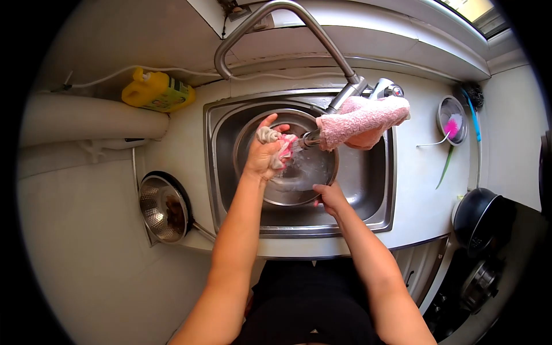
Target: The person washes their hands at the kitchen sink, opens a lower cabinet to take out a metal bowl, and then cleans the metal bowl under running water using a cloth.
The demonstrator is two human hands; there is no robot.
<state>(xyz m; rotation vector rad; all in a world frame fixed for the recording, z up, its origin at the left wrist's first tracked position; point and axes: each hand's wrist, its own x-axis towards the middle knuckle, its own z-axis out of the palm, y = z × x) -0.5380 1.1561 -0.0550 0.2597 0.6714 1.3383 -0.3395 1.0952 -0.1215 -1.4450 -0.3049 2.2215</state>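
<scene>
My left hand [264, 156] is closed round a bunched white and pink cloth [283, 154], over the left part of a round metal basin [332, 171]. The basin sits in the steel sink [368, 190]. With thumb and fingers, my right hand [329, 199] grips the basin's near right rim. A short metal spout [311, 138] points at the cloth, and water seems to run from it into the basin. Over the tap body hangs a pink towel [362, 122], hiding part of it.
A tall curved tap [310, 23] arches behind the sink. On the left are a yellow jug [158, 91] and a perforated metal bowl [158, 210]. To the right stand a small bowl [444, 112] with a pink brush [453, 126], a black pan [476, 215] and a stove [448, 307].
</scene>
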